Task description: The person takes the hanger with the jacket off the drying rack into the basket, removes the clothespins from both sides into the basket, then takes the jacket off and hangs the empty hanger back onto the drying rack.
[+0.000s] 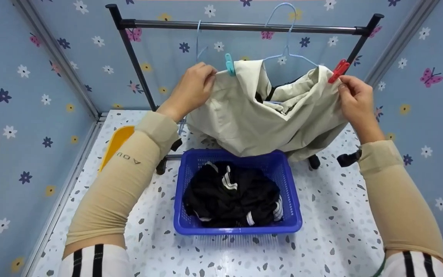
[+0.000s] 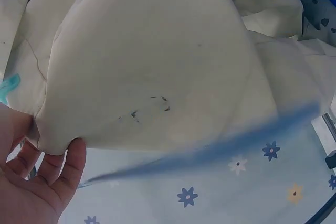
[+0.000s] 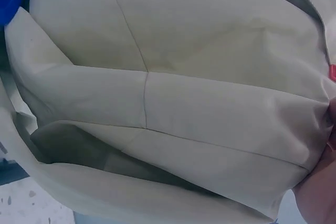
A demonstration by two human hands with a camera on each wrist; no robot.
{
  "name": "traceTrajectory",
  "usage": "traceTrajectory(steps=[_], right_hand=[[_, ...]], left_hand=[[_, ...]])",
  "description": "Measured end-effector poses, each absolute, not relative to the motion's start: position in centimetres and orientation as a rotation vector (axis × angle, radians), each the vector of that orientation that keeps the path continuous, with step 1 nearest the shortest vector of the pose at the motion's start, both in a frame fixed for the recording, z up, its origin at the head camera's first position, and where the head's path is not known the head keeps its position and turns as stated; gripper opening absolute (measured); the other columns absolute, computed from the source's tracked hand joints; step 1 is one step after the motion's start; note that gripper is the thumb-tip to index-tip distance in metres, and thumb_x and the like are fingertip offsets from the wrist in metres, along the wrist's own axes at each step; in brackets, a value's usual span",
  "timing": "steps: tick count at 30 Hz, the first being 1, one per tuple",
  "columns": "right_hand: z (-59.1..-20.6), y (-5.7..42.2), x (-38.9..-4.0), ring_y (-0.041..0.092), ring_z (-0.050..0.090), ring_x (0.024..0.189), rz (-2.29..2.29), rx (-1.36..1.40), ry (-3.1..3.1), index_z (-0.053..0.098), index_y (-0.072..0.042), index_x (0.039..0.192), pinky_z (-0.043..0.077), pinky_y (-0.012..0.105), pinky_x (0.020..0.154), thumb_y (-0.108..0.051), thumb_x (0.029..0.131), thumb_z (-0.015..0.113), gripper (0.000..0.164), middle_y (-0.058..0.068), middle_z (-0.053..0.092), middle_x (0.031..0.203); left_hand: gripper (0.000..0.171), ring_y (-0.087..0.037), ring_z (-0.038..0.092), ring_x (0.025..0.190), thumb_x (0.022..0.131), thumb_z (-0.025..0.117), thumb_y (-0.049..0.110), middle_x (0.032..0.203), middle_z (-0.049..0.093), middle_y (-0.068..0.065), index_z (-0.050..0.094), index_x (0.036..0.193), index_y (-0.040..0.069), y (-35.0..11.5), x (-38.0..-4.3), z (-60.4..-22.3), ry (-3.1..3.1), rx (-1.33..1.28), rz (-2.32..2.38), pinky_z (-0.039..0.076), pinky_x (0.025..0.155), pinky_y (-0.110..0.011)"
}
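A light beige jacket (image 1: 240, 123) hangs from a light blue wire hanger (image 1: 286, 48), its front sagging in folds. A teal clothespin (image 1: 229, 64) grips its left shoulder and a red clothespin (image 1: 338, 71) its right. My left hand (image 1: 190, 92) pinches the cloth outside the teal clothespin. In the left wrist view, thumb and fingers hold the jacket edge (image 2: 157, 77), near small dark marks. Just below the red clothespin, my right hand (image 1: 358, 100) pinches the other shoulder. The right wrist view shows seamed folds (image 3: 210, 108), with that hand partly cut off at the edge.
The hanger hooks over a black rail (image 1: 229, 25). Another blue hanger (image 1: 197, 42) hangs at its left. Below stands a blue basket (image 1: 237, 231) holding black clothes (image 1: 240, 196) with white stripes. A yellow object (image 1: 117, 140) lies behind my left forearm. Patterned walls (image 1: 6, 96) enclose the space.
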State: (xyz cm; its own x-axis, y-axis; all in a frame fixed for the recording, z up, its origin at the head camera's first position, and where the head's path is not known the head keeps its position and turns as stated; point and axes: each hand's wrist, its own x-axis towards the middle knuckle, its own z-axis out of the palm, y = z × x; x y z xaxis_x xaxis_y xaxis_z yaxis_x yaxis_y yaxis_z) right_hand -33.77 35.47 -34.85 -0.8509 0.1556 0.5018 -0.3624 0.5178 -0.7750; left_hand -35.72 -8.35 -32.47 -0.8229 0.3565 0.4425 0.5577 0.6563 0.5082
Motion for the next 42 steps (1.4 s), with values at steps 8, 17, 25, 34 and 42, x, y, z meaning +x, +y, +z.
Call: traceTrajectory(steps=[8,17,25,34,42], right_hand=[[-35.4,34.8,-31.8,0.007,0.055,0.081,1.312,0.262,-2.196,0.076,0.008,0.122,0.046,0.019,0.073,-0.002,0.109,0.055,0.026,-0.017,0.067,0.094],[-36.6,33.6,-30.1,0.006,0.055,0.079,1.338,0.346,-2.186,0.074,0.012,0.121,0.046,0.018,0.072,0.003,0.107,0.055,0.026,-0.020,0.068,0.093],[-38.2,32.6,-28.8,0.002,0.058,0.078,1.357,0.392,-2.177,0.073,0.016,0.117,0.048,0.014,0.071,0.009,0.104,0.054,0.024,-0.021,0.069,0.094],[-40.1,31.7,-26.8,-0.001,0.060,0.081,1.353,0.479,-2.205,0.073,0.017,0.116,0.048,0.012,0.073,0.011,0.102,0.055,0.024,-0.022,0.072,0.100],[-42.4,31.5,-25.2,0.001,0.056,0.071,1.402,0.518,-2.339,0.073,0.016,0.118,0.047,0.014,0.065,0.013,0.102,0.055,0.024,-0.018,0.069,0.094]], left_hand=[[0.026,-0.033,0.065,0.103,0.113,0.053,0.008,0.115,0.072,-0.022,0.074,0.120,-0.006,-9.9,-33.6,-33.2,-2.515,-0.786,-0.990,0.055,0.094,-0.044],[0.024,-0.031,0.061,0.093,0.111,0.055,0.007,0.108,0.070,-0.021,0.075,0.116,-0.005,-11.6,-31.6,-34.5,-2.463,-0.801,-1.021,0.051,0.084,-0.041],[0.023,-0.027,0.057,0.086,0.109,0.056,0.008,0.103,0.070,-0.019,0.076,0.112,-0.003,-13.2,-29.9,-36.0,-2.468,-0.826,-0.999,0.047,0.077,-0.033],[0.017,-0.023,0.054,0.079,0.105,0.061,0.004,0.093,0.069,-0.017,0.076,0.106,-0.003,-14.9,-27.8,-38.3,-2.447,-0.884,-1.006,0.044,0.072,-0.029],[0.012,-0.023,0.061,0.082,0.105,0.065,0.004,0.098,0.074,-0.015,0.077,0.104,-0.001,-16.6,-25.7,-41.4,-2.478,-0.958,-0.996,0.053,0.076,-0.033]])
